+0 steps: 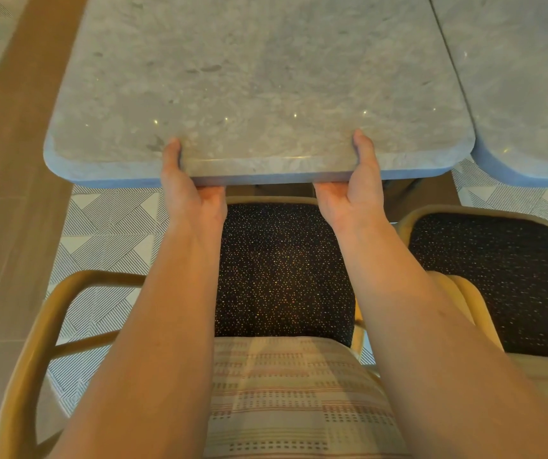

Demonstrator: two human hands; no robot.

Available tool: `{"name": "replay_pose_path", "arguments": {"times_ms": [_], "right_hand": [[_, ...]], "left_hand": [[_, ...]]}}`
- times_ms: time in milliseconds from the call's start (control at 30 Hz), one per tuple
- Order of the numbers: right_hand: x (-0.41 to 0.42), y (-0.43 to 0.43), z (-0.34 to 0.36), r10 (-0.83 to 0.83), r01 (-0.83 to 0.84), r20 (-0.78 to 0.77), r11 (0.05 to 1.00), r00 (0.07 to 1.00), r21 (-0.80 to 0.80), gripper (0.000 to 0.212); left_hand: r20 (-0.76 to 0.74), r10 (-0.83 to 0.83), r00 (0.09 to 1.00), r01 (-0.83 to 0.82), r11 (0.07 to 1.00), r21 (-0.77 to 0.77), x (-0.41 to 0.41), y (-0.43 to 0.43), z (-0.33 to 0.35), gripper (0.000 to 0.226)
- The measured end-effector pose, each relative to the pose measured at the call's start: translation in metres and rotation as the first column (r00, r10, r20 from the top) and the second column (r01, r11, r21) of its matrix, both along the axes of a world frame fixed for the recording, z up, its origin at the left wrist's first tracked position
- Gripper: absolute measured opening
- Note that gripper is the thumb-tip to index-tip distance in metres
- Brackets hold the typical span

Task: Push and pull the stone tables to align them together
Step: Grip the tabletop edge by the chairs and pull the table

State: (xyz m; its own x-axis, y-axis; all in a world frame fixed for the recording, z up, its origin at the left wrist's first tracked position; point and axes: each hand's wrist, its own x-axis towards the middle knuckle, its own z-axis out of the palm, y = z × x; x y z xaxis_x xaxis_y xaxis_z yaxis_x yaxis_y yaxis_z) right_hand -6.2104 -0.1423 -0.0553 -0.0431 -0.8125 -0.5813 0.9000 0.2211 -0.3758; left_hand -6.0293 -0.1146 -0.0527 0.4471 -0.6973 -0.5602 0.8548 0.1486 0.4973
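The left hand [193, 190] is gripping the near edge of a grey stone desk [249, 77], its thumb lying on the top and its fingers curling underneath. The right hand [355, 190] is clamping the same edge in the same way, and the two hands are sitting well apart. Both bare forearms are reaching over a wooden armchair [282, 266] with a dark speckled seat, which is tucked partly under the desk; pale striped fabric [299, 392] is lying at its near end. A second stone desk [524, 94] is standing just beside the first on the right, with a thin dark line between them. A second speckled chair [497, 276] is sitting below it on the patterned tile floor [107, 233].
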Motion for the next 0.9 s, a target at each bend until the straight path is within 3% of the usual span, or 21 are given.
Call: {"name": "replay_pose_path", "arguments": {"times_ms": [633,800,900], "right_hand": [[-0.007,0.026,0.003,0.039,-0.038,-0.022,0.999,0.999,0.012,0.039],[-0.012,0.03,0.007,0.067,-0.067,-0.013,0.997,0.998,0.048,0.028],[-0.015,0.031,0.011,0.073,-0.07,-0.026,0.994,0.997,0.089,0.031]], "left_hand": [[-0.047,0.034,0.998,-0.034,0.999,0.014,-0.006,0.024,0.004,0.028],[-0.068,0.044,0.997,-0.042,0.999,0.03,-0.011,0.032,0.008,0.029],[-0.056,0.058,0.997,-0.056,0.997,0.052,-0.013,0.032,0.01,0.03]]}}
